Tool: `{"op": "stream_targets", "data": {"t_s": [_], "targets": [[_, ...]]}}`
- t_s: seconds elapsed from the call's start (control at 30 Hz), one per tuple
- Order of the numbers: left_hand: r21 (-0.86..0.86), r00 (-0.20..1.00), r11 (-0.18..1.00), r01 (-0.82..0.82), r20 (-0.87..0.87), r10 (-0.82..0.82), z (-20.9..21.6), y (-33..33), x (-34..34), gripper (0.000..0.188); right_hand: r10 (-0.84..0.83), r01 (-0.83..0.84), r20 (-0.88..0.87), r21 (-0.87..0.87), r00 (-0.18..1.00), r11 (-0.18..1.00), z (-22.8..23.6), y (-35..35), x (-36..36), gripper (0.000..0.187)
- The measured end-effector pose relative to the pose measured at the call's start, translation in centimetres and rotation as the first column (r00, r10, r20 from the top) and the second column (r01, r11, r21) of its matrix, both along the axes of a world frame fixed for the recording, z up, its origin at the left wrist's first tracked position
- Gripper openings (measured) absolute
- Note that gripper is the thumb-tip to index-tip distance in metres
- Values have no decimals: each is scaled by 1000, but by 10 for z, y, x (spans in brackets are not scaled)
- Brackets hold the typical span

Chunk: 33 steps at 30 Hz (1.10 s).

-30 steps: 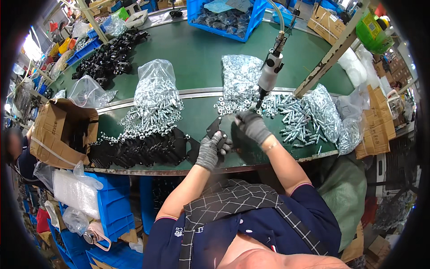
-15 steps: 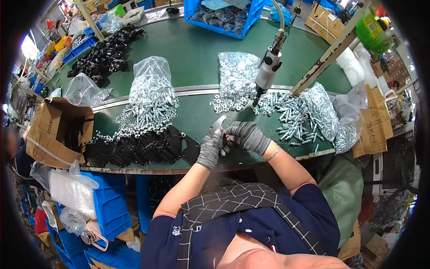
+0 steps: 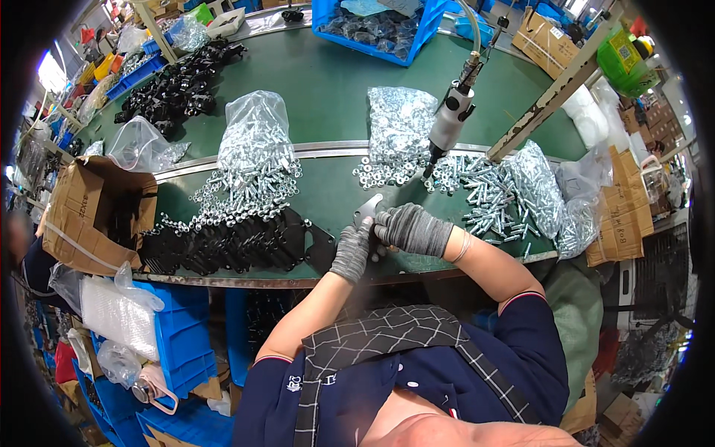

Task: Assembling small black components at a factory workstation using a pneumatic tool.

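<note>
A small silver metal bracket [image 3: 368,208] with a hooked end is gripped by my gloved left hand [image 3: 352,249], its thumb pressed on the near end. My right hand [image 3: 415,229], also in a grey knit glove, is closed against the bracket's right side. Its fingertips are partly hidden, so anything small between them cannot be made out. Beyond my hands an air screwdriver [image 3: 450,119] hangs with its tip over loose nuts [image 3: 387,173]. Left of my left hand lie overlapping black metal plates [image 3: 246,244].
Bolts and nuts spill from a clear bag [image 3: 257,130] at left. More bolts [image 3: 495,197] lie at right beside a painted post [image 3: 555,93]. An open carton [image 3: 100,212] stands at the bench's left end. A blue crate [image 3: 372,30] sits at the far side.
My right hand has turned slightly and its elbow has swung outward to the right. The bracket stays between my hands, its hooked end now tipped a little further right.
</note>
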<state>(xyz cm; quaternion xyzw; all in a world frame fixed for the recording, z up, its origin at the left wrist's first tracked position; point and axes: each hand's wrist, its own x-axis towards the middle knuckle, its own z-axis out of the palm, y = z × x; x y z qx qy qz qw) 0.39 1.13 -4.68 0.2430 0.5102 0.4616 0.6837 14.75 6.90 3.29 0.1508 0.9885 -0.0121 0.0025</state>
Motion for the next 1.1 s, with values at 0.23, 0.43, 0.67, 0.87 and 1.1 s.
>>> {"op": "stream_targets", "data": {"t_s": [0.23,0.43,0.67,0.87,1.1], "targets": [[-23,999,999,-25,34,26,0,3,0,38,-214,179,-94,-289,972,941,-21,11,6,21],[-15,999,999,-35,4,35,1,3,2,37,-174,106,-195,-315,965,943,-18,9,11,23],[36,999,999,-26,39,24,-1,1,6,35,-14,6,-71,-107,997,994,-5,11,12,26],[5,997,1000,-23,72,23,8,0,8,33,-53,56,32,-102,998,993,-8,11,11,22],[-7,999,1000,-28,38,28,1,-3,4,34,-157,155,-103,-27,982,988,-13,-2,4,22]]}}
